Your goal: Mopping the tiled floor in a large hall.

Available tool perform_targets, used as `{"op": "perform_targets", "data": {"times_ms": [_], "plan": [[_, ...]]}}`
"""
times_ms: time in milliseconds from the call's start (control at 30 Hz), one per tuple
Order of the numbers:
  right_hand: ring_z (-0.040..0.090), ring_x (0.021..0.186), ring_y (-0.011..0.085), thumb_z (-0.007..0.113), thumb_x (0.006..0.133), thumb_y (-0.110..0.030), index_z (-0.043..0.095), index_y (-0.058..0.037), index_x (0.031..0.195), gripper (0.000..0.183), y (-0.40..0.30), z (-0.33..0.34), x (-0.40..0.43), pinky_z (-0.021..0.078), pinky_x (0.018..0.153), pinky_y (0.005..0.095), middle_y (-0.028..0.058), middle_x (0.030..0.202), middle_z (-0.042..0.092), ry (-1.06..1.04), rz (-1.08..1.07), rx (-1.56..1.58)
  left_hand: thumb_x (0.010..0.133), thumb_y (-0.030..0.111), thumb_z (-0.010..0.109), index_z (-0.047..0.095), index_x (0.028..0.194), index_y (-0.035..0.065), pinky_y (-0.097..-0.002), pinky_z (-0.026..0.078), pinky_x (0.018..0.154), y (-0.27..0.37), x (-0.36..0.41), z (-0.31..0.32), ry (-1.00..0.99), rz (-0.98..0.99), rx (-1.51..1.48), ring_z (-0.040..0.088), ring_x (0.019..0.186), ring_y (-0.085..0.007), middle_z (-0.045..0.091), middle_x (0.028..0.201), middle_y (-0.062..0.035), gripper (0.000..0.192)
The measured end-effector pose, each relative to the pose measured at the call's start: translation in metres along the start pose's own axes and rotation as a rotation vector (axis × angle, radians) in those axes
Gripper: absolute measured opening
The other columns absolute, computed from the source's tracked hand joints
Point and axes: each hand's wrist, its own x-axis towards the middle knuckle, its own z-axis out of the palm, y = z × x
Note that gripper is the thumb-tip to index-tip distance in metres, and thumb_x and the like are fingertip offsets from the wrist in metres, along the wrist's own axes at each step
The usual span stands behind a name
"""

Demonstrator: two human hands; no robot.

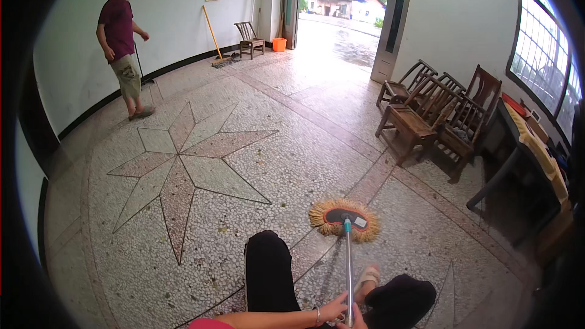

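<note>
A mop with a yellow-tan fringed head (pixel 369 233) rests on the terrazzo floor in front of me. A teal joint (pixel 347 225) links its dark, orange-edged plate to a shiny metal pole (pixel 349 265). My left hand (pixel 333 309), with a bracelet at the wrist, comes in from the left and has its fingers at the lower part of the pole. Just below it, at the bottom edge, my right hand (pixel 357 321) grips the same pole and is partly cut off. My dark-trousered legs (pixel 269 269) flank the pole, and a sandalled foot (pixel 369 278) shows beside it.
Several wooden chairs (pixel 406 121) crowd the right wall near a table with a yellow cloth (pixel 539 146). Another person (pixel 119 32) stands by the left wall, holding a thin pole. A yellow-handled mop (pixel 211 32), small chair (pixel 251 43) and orange bucket (pixel 279 45) stand near the open doorway.
</note>
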Motion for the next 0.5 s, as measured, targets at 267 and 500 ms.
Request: {"op": "perform_targets", "data": {"times_ms": [267,500], "plan": [[0.059,0.085,0.0357,0.053,0.075,-0.021,0.043,-0.0023,0.124,0.054,-0.028,-0.06,0.126,0.0453,0.075,0.0393,0.0235,0.093,0.06,0.148,-0.144,-0.654,0.087,0.026,0.043,0.049,0.12,0.0139,-0.0246,0.044,0.043,-0.007,-0.02,-0.03,0.121,-0.104,0.205,0.056,0.059,-0.0138,0.061,0.081,-0.0103,0.036],[0.057,0.087,0.04,0.049,0.076,-0.016,0.05,-0.0064,0.113,0.038,-0.076,-0.072,0.243,0.0437,0.077,0.0477,0.0227,0.091,0.06,0.287,-0.172,-1.098,0.088,0.022,0.043,0.041,0.128,0.016,-0.0248,0.042,0.041,-0.007,-0.004,-0.036,-0.065,-0.275,0.414,0.052,0.064,-0.0097,0.057,0.089,-0.0033,0.04]]}}
